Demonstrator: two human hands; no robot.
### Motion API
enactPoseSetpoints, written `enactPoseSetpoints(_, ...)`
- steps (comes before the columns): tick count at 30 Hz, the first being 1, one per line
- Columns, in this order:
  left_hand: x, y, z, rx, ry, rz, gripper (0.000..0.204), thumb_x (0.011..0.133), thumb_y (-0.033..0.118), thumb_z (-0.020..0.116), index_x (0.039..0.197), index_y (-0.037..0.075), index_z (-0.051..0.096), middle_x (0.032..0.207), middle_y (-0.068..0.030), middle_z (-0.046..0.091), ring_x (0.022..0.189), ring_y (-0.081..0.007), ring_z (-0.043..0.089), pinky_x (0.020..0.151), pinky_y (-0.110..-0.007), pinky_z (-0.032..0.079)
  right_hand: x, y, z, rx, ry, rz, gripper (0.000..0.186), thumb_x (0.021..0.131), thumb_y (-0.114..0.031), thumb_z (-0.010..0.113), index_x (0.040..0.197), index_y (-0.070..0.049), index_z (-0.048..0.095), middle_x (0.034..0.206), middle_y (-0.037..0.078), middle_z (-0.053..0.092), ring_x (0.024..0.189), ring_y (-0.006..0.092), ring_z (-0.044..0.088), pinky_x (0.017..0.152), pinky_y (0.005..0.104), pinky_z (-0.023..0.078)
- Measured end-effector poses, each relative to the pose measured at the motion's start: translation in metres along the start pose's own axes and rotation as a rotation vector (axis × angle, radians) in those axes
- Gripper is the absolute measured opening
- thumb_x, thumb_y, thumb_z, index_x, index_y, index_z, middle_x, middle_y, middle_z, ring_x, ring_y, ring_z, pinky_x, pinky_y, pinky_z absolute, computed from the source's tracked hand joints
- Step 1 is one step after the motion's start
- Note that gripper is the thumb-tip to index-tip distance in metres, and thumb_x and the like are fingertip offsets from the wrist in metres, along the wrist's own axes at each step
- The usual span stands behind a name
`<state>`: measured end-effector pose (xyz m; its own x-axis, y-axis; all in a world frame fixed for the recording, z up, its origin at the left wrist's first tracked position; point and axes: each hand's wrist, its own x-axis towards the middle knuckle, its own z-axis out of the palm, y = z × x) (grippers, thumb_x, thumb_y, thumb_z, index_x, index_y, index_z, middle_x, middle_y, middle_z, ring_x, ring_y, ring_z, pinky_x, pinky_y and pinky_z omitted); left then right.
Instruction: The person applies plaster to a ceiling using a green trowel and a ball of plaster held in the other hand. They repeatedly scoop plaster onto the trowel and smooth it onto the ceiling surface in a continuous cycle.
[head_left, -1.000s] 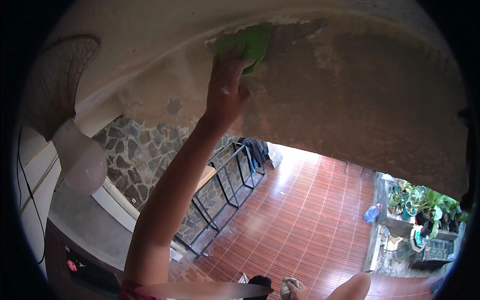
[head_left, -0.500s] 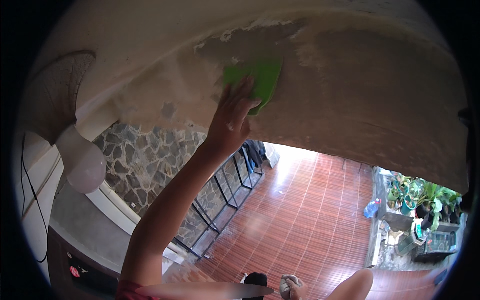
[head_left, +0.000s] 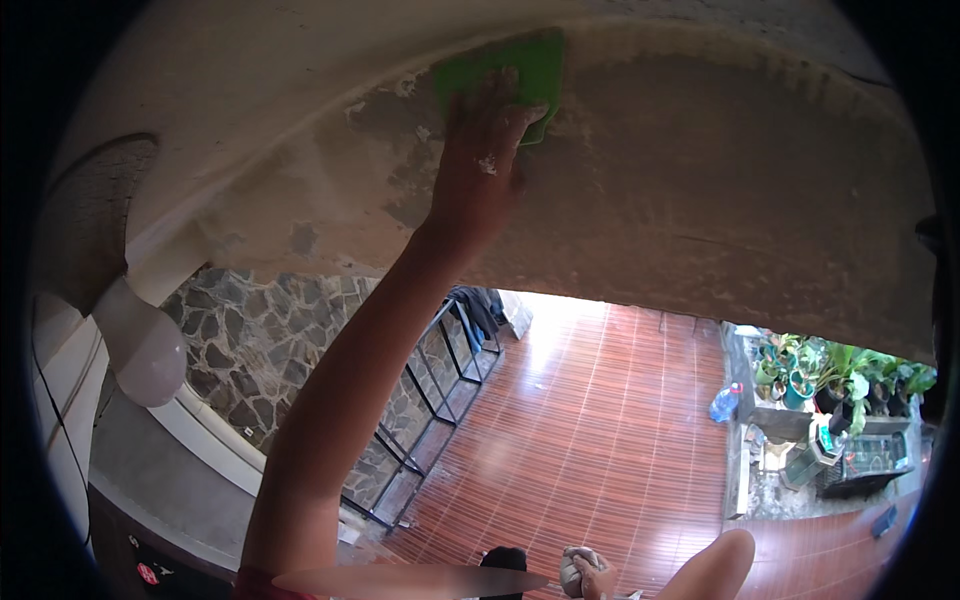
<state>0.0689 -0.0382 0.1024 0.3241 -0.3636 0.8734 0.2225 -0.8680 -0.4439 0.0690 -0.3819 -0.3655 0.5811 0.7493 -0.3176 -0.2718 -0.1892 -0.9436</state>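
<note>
My left hand (head_left: 487, 125) is raised high, pressing a flat green plastic scraper (head_left: 540, 75) against the upper part of the arched plaster surface (head_left: 700, 180). Its fingers lie over the scraper's face, with the thumb near the right edge. Whitish smears mark the back of the hand. Damp, darker filler covers much of the plaster, with ragged pale patches left of the scraper. Low at the bottom edge, my right hand (head_left: 600, 580) is closed around a whitish-grey lump of putty (head_left: 575, 567). Part of my right arm (head_left: 715, 565) shows beside it.
A lamp with a white globe (head_left: 150, 360) juts out at the left, near a hanging cable. Below are a stone-clad wall (head_left: 250, 330), a black metal frame (head_left: 430, 450) and a reddish slatted-look floor (head_left: 570, 430). Potted plants (head_left: 840, 375) stand at the right.
My left hand has slid the green scraper upward to the plaster's top edge. The view has shifted slightly. My right hand still holds the lump low down.
</note>
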Motion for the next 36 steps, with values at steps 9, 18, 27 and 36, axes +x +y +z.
enactPoseSetpoints(9, -0.036, 0.038, -0.003, -0.034, -0.179, 0.014, 0.050, 0.070, -0.016, 0.055, 0.114, 0.007, 0.055, 0.142, -0.0214, 0.045, 0.133, -0.0403, 0.040, 0.112, -0.057, 0.029, -0.006, 0.000, -0.006, 0.016, 0.012, 0.002, 0.020, 0.090, -0.017, 0.058, 0.103, -0.010, 0.071, 0.101, 0.008, 0.067, 0.091, 0.0157, 0.061, 0.082, 0.0307, 0.048)
enactPoseSetpoints(18, -0.029, 0.028, -0.025, 0.012, 0.028, 0.009, 0.056, 0.066, -0.010, 0.065, 0.118, 0.008, 0.054, 0.137, -0.0218, 0.049, 0.133, -0.0376, 0.043, 0.112, -0.058, 0.027, -0.001, 0.002, 0.018, 0.101, 0.066, -0.171, 0.020, 0.090, -0.014, 0.057, 0.104, -0.009, 0.071, 0.102, 0.008, 0.066, 0.092, 0.0158, 0.060, 0.083, 0.0294, 0.047)
enactPoseSetpoints(27, -0.025, 0.027, -0.003, -0.061, -0.121, 0.020, 0.059, 0.065, -0.008, 0.068, 0.119, 0.008, 0.054, 0.136, -0.0210, 0.050, 0.134, -0.0374, 0.040, 0.112, -0.056, 0.029, 0.012, -0.027, 0.029, 0.308, 0.100, -0.007, 0.020, 0.092, -0.017, 0.058, 0.105, -0.008, 0.070, 0.096, 0.001, 0.062, 0.081, 0.0105, 0.053, 0.071, 0.0257, 0.044)
enactPoseSetpoints(36, -0.092, -0.014, -0.067, 0.160, 0.204, -0.193, 0.042, 0.080, -0.012, 0.045, 0.118, 0.002, 0.054, 0.123, -0.0191, 0.060, 0.115, -0.0335, 0.060, 0.102, -0.049, 0.043, 0.021, -0.018, 0.023, 0.422, 0.040, 0.040, 0.021, 0.092, -0.019, 0.058, 0.109, -0.009, 0.068, 0.086, -0.001, 0.059, 0.062, 0.0063, 0.048, 0.050, 0.0206, 0.039)
